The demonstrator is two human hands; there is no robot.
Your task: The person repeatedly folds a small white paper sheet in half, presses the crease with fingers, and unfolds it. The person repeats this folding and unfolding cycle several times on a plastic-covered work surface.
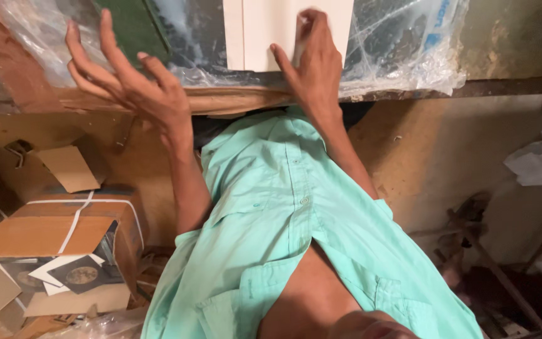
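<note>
Hands are up at the table (409,93) edge; the right hand (313,59) lies on a white sheet of card (265,31), thumb spread and fingers curled onto it, pressing more than gripping; the card sits on crinkly clear plastic (403,44) covering the table; the left hand (130,75) hovers wide open, fingers splayed, holding nothing, just left of the card; an open cardboard box (64,232) with dark cards inside sits on the floor lower left.
</note>
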